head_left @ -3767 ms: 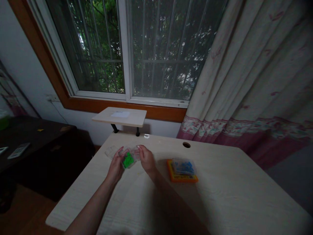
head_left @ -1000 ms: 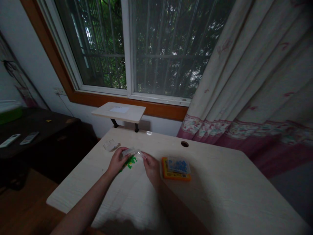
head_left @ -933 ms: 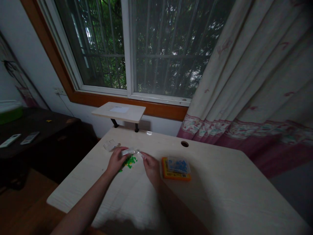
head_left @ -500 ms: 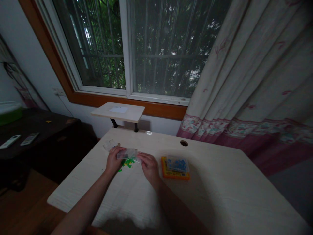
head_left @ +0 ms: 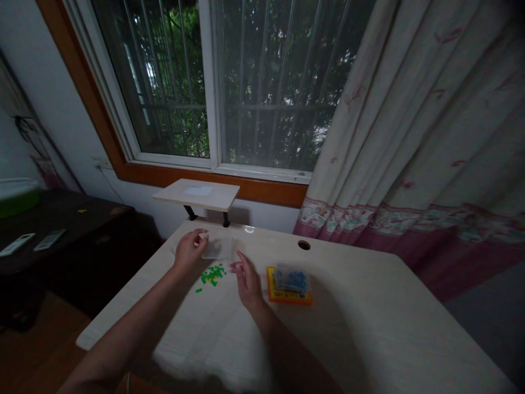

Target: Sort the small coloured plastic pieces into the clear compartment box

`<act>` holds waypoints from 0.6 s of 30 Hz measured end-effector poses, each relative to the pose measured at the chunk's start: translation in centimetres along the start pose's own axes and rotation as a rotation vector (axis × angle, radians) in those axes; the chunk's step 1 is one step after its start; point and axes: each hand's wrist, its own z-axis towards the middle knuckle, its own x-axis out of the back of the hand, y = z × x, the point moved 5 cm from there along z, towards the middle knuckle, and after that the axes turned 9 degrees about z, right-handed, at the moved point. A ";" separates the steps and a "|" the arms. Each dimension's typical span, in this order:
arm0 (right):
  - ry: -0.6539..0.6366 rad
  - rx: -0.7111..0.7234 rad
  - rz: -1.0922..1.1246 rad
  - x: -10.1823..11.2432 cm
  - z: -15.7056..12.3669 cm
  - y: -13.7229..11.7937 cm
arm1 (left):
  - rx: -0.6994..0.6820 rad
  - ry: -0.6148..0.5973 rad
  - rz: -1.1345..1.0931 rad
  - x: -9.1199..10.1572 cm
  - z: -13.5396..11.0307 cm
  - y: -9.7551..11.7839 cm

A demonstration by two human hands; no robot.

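Observation:
A clear plastic box (head_left: 219, 249) is at the far side of the desk, behind a loose pile of small green and yellow pieces (head_left: 212, 274). At the box's left end, my left hand (head_left: 191, 250) is closed, its thumb and fingers pinching the edge; the exact contact is hard to make out. My right hand (head_left: 247, 280) is open to the right of the pile, fingers apart, holding nothing. One green piece (head_left: 199, 290) lies apart, on the near side of the pile. Another clear plastic part is mostly hidden behind my left hand.
To the right of my right hand, a clear case of blue pieces (head_left: 292, 277) rests on an orange-yellow box (head_left: 283, 296). A small raised shelf (head_left: 197, 194) stands at the desk's back edge. Near that edge is a round cable hole (head_left: 304, 245). A dark table (head_left: 94, 230) stands left.
The clear box has moved back from above the pile, uncovering the pieces. My right hand has let go of it and drawn slightly nearer, fingers spread. My left hand has shifted farther back.

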 end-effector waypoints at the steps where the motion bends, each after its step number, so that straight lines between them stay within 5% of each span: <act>1: -0.005 -0.011 0.022 -0.1 0.0 0.2 | 0.048 -0.068 0.054 -0.2 1.6 -0.3; 4: 0.014 -0.035 0.042 -0.1 0.1 0.6 | 0.108 -0.301 0.251 -1.5 5.6 -1.7; 8: 0.028 -0.035 -0.007 -0.1 0.2 0.6 | 0.128 -0.421 0.321 -3.6 8.3 -3.9; 18: -0.001 0.007 -0.172 0.0 0.4 -0.6 | 0.159 -0.505 0.478 -5.6 8.9 -6.7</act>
